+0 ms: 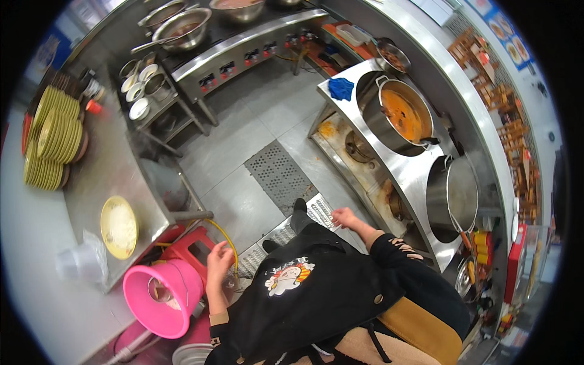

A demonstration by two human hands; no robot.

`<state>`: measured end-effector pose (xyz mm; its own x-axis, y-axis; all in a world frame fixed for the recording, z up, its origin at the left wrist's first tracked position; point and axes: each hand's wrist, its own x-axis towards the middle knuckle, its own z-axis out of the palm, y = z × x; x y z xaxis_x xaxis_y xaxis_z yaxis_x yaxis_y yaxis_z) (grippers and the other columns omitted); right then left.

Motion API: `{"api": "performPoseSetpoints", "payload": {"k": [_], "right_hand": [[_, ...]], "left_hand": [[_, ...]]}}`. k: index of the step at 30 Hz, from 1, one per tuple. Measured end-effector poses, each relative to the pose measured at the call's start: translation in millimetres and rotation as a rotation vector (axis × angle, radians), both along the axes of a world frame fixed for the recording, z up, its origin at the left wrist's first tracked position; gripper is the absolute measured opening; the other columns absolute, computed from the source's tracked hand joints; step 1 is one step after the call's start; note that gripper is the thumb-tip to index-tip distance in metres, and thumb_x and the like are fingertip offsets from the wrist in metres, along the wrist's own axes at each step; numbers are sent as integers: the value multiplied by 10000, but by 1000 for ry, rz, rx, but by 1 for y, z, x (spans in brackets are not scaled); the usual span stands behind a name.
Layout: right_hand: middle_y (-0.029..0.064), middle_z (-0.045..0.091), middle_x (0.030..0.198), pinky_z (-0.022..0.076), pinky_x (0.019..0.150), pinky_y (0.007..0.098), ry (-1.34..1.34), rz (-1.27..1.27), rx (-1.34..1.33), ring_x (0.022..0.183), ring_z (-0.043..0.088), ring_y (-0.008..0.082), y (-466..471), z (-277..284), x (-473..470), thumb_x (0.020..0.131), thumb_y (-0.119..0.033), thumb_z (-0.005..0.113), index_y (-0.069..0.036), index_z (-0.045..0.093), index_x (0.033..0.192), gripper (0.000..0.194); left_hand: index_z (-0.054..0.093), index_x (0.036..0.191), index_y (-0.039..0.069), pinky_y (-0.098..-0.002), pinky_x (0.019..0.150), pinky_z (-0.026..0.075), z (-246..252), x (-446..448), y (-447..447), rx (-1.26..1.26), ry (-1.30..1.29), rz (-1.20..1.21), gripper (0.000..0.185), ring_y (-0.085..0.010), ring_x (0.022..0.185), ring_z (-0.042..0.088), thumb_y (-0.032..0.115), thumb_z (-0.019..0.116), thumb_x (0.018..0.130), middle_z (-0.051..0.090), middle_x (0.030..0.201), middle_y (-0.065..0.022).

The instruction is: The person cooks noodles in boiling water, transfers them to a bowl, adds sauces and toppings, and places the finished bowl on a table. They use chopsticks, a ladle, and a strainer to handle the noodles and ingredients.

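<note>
My left hand point(219, 263), empty with its fingers loosely curled and apart, hangs beside a pink plastic bucket point(134, 288) that has a small metal container inside. On the other side of my black apron point(319, 283), my right hand point(343, 217) hangs over the floor near the steel stove counter; it appears to hold nothing. A yellow bowl of white food point(119, 228) rests on the steel table at the left, next to stacked clear plastic containers point(82, 262). In the counter at the right sit a large pot of orange-red broth point(404, 116) and a steaming pot point(463, 196).
Stacked yellow-green plates point(59, 132) stand on the left steel table point(109, 159). A red stool point(194, 248) is beside the bucket. A perforated mat point(278, 173) and metal grating lie underfoot. Large steel bowls point(182, 32) sit on the range ahead. A blue cloth point(341, 88) lies on the right counter's corner.
</note>
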<state>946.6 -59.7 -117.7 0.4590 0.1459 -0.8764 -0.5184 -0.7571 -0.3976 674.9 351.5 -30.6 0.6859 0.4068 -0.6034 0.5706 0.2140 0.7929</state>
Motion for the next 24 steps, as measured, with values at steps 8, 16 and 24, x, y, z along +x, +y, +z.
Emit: {"api": "performPoseSetpoints", "payload": {"k": [8,16,24], "right_hand": [[58,626,695,410,388,301,-211,-375,-285,498,586,150,-128,58,140,869,-226,510,-46,607,890,206],[55,648,757,427,414,283,-165,-332,-197,538,602,130,-118,39,256,891,-233,525,-60,613,916,195],[59,640,742,419,399,274,-208,-350,-179,552,599,128,-66,4,311,853,-214,540,-57,641,975,224]], "left_hand": [[473,1240,95,-321,741,472,-3,48,101,9,-68,980,457,-189,945,605,395,526,899,618,1087,-94],[336,1300,36,-402,947,411,11,123,200,45,-296,1449,628,-286,1139,523,526,388,910,511,1249,-179],[357,1293,-13,-415,894,487,-15,147,265,-129,-420,1453,506,-323,1107,555,177,398,826,522,1204,-194]]}}
